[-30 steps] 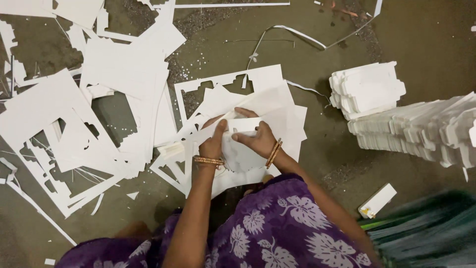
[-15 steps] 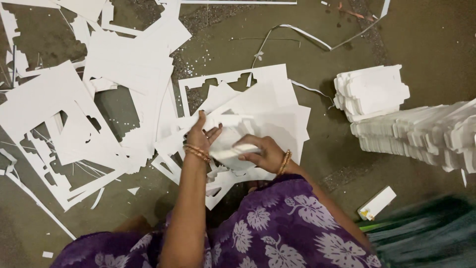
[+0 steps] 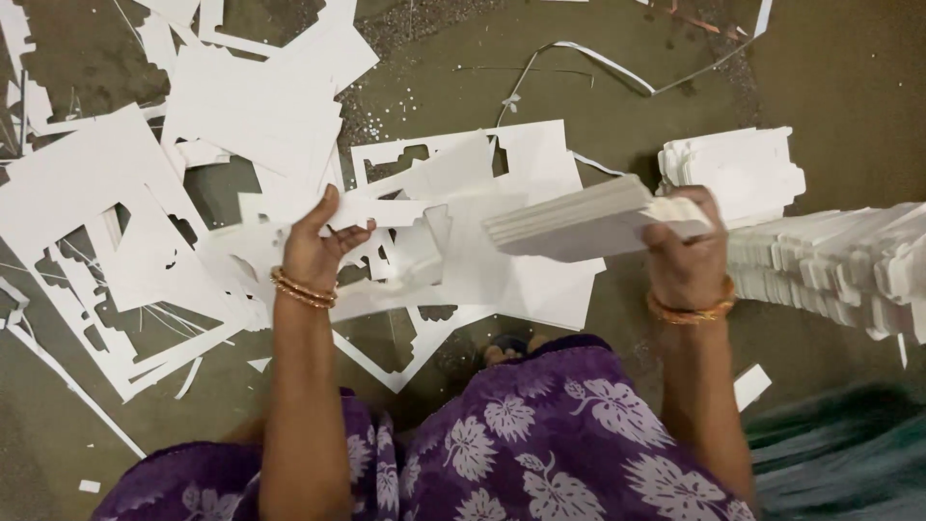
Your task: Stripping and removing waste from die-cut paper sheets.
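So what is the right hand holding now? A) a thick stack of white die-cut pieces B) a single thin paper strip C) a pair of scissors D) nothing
A: the right hand grips a thick stack of white pieces, lifted above the floor.

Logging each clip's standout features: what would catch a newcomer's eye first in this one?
First, the right hand, lifted at centre right, gripping a thick stack of white die-cut cards just left of the card piles along the right side. Next, the left hand holds a punched-out white scrap sheet, above a wide litter of white offcuts covering the grey floor at left.
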